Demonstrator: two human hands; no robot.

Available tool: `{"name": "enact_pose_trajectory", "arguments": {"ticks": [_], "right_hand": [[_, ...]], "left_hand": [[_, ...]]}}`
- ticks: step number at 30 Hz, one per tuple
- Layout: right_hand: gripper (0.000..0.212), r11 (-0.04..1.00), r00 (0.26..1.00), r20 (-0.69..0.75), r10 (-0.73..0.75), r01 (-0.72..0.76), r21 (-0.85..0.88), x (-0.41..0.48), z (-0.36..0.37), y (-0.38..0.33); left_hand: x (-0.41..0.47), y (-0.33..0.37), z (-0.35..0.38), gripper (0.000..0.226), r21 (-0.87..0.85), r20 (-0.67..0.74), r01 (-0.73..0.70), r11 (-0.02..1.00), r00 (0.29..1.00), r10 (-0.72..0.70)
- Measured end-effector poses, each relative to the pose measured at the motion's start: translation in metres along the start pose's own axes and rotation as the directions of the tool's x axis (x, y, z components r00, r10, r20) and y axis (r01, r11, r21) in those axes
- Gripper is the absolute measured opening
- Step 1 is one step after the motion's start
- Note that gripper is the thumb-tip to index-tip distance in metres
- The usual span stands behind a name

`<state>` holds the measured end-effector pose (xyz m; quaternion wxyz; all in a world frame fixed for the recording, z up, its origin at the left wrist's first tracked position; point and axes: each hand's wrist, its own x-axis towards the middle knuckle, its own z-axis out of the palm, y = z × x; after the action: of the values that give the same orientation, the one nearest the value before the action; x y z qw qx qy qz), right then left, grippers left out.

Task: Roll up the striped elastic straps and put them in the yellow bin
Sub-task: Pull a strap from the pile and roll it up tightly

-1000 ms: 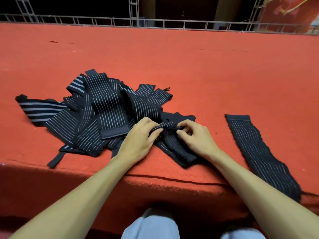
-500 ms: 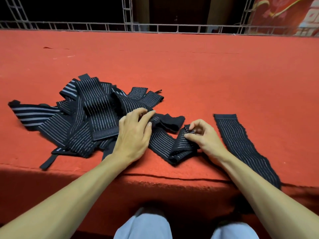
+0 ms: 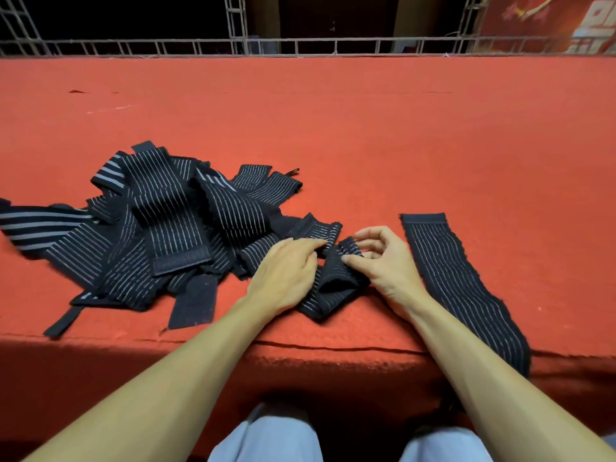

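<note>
One strap (image 3: pixel 333 288), centre frame, barely rolled.
Pinched by right hand (image 3: pixel 386 261), pressed flat by left hand (image 3: pixel 286 271); keep edges aligned, roll tight.

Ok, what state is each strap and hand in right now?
Middle strap: folded over, not yet rolled.
Strap pile: tangled, unrolled.
Lone strap: flat, unrolled, near end over the edge.
Left hand: fingers straight, pressing middle strap.
Right hand: pinching middle strap.

A metal railing (image 3: pixel 300 48) edges the red carpeted platform (image 3: pixel 400 128), red banner (image 3: pixel 546 21) beyond.
</note>
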<state>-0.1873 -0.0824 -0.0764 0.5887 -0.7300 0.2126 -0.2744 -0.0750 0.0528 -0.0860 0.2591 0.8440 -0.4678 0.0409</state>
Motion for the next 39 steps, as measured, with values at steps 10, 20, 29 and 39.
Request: {"name": "enact_pose_trajectory", "arguments": {"ticks": [10, 20, 29, 39], "right_hand": [[0.021, 0.564, 0.979, 0.139, -0.148, 0.199, -0.801, 0.0, -0.008, -0.009], [0.02, 0.707, 0.998, 0.033, -0.06, 0.066, -0.704, -0.002, -0.023, -0.026], [0.015, 0.91, 0.96, -0.271, -0.077, -0.043, -0.412, -0.005, -0.055, -0.088], [0.026, 0.999, 0.949, -0.316, 0.01, 0.006, 0.049, -0.038, -0.076, -0.148]], "left_hand": [[0.0, 0.004, -0.002, 0.037, 0.024, -0.037, -0.015, 1.0, 0.999, 0.016], [0.0, 0.023, -0.016, 0.029, -0.449, 0.05, 0.128, 0.884, 0.992, -0.118], [0.001, 0.07, -0.063, 0.027, -0.667, 0.068, 0.092, 0.739, 0.996, -0.062], [-0.016, 0.119, -0.128, 0.029, -0.397, -0.084, -0.123, 0.909, 0.992, 0.097]]}}
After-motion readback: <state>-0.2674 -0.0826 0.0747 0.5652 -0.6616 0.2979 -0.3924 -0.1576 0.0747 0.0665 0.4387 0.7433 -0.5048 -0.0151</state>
